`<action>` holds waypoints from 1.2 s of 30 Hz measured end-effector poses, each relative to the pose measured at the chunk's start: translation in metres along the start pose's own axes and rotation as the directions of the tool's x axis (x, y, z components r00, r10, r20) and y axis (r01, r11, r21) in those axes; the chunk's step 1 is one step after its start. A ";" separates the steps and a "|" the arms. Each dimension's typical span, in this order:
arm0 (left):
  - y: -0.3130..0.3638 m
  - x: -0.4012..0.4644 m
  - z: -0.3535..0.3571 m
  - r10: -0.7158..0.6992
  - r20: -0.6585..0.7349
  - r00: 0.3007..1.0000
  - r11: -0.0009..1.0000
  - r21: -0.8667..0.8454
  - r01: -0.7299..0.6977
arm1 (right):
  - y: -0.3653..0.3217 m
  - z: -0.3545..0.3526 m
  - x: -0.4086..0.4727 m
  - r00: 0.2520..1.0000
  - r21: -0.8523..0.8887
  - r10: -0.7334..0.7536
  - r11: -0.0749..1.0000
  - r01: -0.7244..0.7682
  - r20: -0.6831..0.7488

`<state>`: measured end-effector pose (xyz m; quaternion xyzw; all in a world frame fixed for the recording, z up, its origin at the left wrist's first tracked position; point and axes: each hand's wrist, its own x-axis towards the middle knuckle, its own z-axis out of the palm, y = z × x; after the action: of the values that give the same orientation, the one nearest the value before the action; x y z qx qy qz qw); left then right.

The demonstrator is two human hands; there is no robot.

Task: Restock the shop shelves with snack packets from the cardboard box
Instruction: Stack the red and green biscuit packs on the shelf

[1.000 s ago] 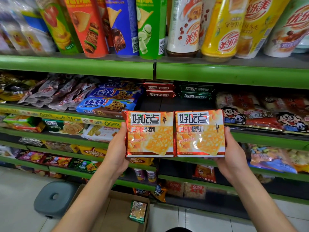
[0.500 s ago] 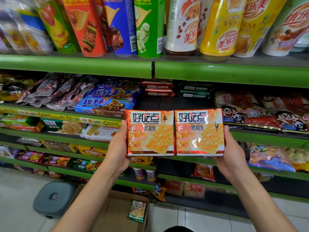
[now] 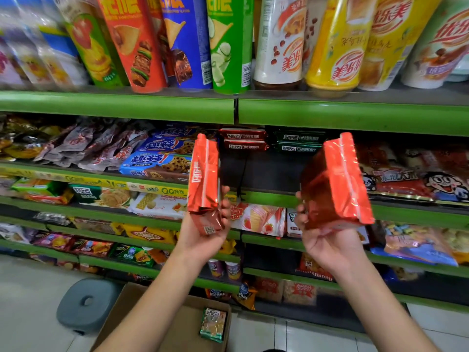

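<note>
Before the green shop shelves, as seen from the head camera, two orange-red snack packets are held up side by side but apart. The left packet (image 3: 204,174) is gripped at its lower end by the left hand (image 3: 203,235), fingers curled round it; the right packet (image 3: 335,184) is held the same way from below by the right hand (image 3: 327,240). Each grip is thus closed round its own packet, not spread. Both packets are turned edge-on, their long axes roughly upright, the right one tilted somewhat to the right.

The relation that matters: the dark open gap on the middle shelf (image 3: 266,171) lies straight beyond and between the two hands, just below a small stack of matching red packets (image 3: 245,141) with green ones beside it. The left hand appears slightly nearer that stack. Judged from this, the packets are to be laid flat and slid in there.

The wrappers are glossy foil film, crinkled, with a sealed seam along the back; the shape inside seems a firm rectangular block, so little crushing is expected.

Below, the cardboard box (image 3: 142,323) stands on the tiled floor, one green packet (image 3: 213,323) left in it, a grey stool (image 3: 86,303) beside it.
</note>
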<state>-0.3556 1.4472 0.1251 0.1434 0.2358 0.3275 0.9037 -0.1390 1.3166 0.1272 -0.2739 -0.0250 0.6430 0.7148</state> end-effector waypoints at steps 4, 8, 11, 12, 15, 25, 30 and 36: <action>-0.015 0.004 0.006 -0.055 0.164 0.985 0.988 -0.133 0.078 | 0.012 0.013 0.003 0.976 0.075 0.121 0.988 -0.136 0.180; -0.030 0.002 0.007 -0.091 0.310 0.946 0.963 -0.213 0.162 | 0.026 0.013 0.004 0.930 0.154 0.241 0.944 -0.291 0.279; -0.034 0.003 0.006 -0.089 0.330 0.940 0.951 -0.252 0.178 | 0.034 0.017 0.003 0.889 0.150 0.275 0.925 -0.348 0.365; -0.035 0.003 0.006 -0.091 0.337 0.937 0.947 -0.261 0.186 | 0.035 0.018 0.003 0.880 0.137 0.278 0.926 -0.352 0.385; -0.034 0.002 0.005 -0.096 0.331 0.939 0.949 -0.254 0.187 | 0.037 0.015 0.006 0.873 0.116 0.292 0.925 -0.361 0.391; 0.039 -0.008 -0.025 0.186 -0.176 0.967 0.956 0.261 -0.136 | 0.007 -0.001 0.002 0.990 -0.434 -0.115 0.898 0.068 -0.082; 0.059 -0.016 -0.025 0.259 -0.195 0.946 0.915 0.363 -0.176 | 0.005 0.004 0.000 0.945 -0.631 -0.319 0.747 0.210 -0.064; 0.017 -0.009 0.004 0.189 -0.131 0.973 0.845 0.528 -0.093 | 0.027 0.022 0.009 0.914 -0.781 -0.404 0.558 0.279 0.038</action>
<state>-0.3685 1.4530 0.1384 0.3682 0.3837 0.3289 0.7804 -0.1702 1.3335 0.1320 -0.5888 -0.2980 0.3961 0.6385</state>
